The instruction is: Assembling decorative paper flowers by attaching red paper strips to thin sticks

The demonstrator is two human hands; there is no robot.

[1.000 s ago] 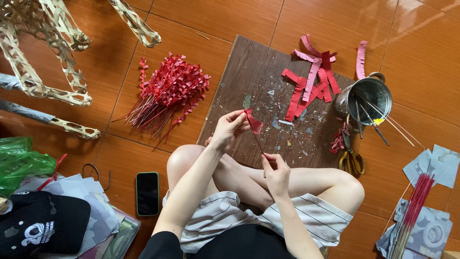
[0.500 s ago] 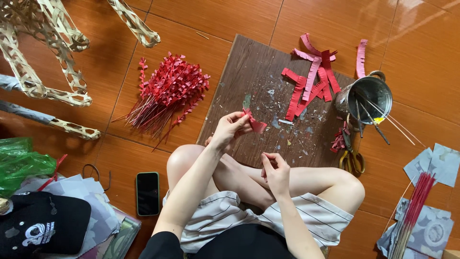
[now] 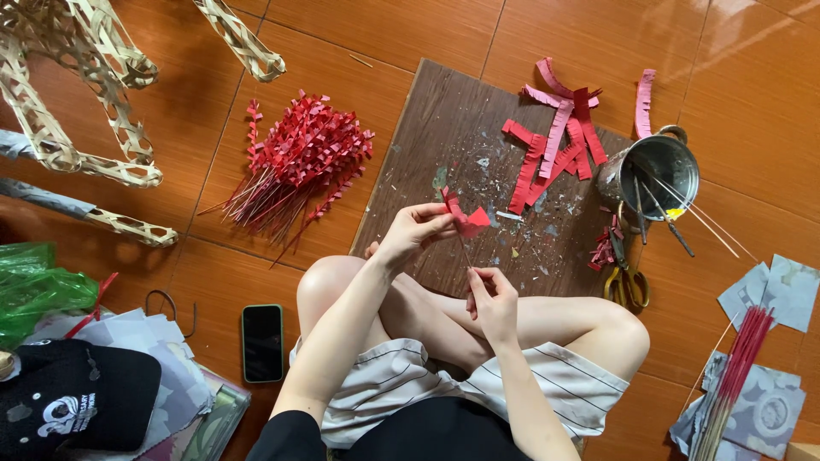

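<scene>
Left hand (image 3: 414, 232): centre of the frame, fingers curled nearly closed, tips pinching a red fringed paper strip (image 3: 465, 220) at its upper end. Your forearm rises from the lower left, wrist bent toward the board.

Right hand (image 3: 493, 300): just below and right of the left, fingers closed to a pinch on a thin stick (image 3: 464, 252) that runs up to the paper. Your forearm comes up from the lower edge of the frame, elbow out of view.

Red paper strip: held above the near edge of the wooden board (image 3: 444, 128), wrapped around the top of the stick, between your two hands.

Wooden board: dark, flecked with paper scraps, lying on the orange tiled floor at centre.

Loose red fringed strips (image 3: 559, 137): upper right part of the board.

Metal pot (image 3: 653, 175): right edge of the board, thin sticks leaning in it.

Yellow-handled scissors (image 3: 626, 280): just below the pot.

Bundle of finished red paper stems (image 3: 295, 162): on the floor, left of the board.

Black phone (image 3: 262, 341): on the floor, lower left, beside your knee.

Woven bamboo frame (image 3: 77, 111): upper left of the frame.
</scene>
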